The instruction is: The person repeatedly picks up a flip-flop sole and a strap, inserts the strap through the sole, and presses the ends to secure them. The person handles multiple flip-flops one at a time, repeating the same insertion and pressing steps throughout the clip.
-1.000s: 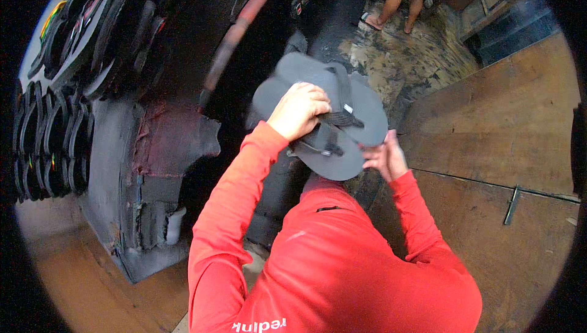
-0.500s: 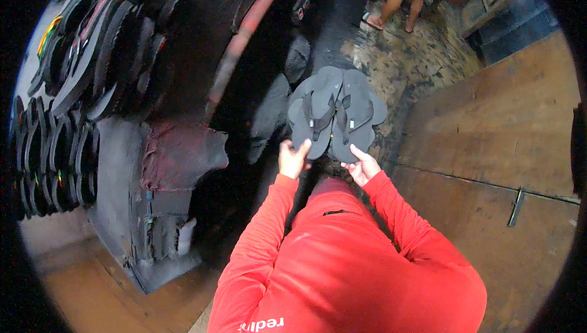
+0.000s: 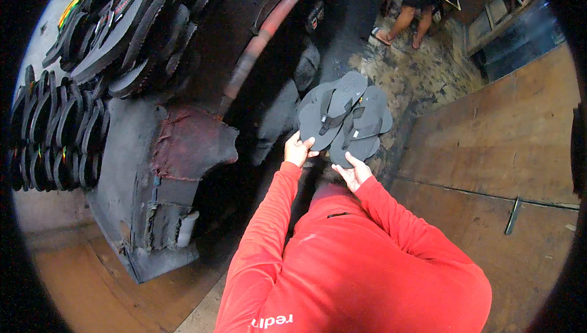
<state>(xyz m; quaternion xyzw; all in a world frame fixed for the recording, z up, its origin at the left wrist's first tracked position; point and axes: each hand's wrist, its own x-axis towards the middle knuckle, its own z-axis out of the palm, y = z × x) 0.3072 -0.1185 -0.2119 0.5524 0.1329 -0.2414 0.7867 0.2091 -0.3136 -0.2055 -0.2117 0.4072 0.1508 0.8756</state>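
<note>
In front of me are grey flip-flops with dark straps, fanned in two overlapping stacks side by side. My left hand (image 3: 298,149) is closed on the heel end of the left flip-flops (image 3: 338,97), its thumb on top. My right hand (image 3: 354,173) grips the heel end of the right flip-flops (image 3: 369,119), thumb above and fingers below. Both toe ends point away from me, angled to the right. The lower soles show only at their edges, so how many lie beneath is hidden.
Dark flip-flops are piled (image 3: 131,33) and stood in a row (image 3: 58,134) on the left. A dark, dusty bench or machine part with a reddish cloth (image 3: 192,143) is beside them. Wooden panels (image 3: 489,143) stand at right. Another person's legs (image 3: 403,24) show at the far end.
Both stacks of flip-flops have turned clockwise, their toe ends swinging right. The right stack sits lower relative to the left one. The whole view has shifted slightly.
</note>
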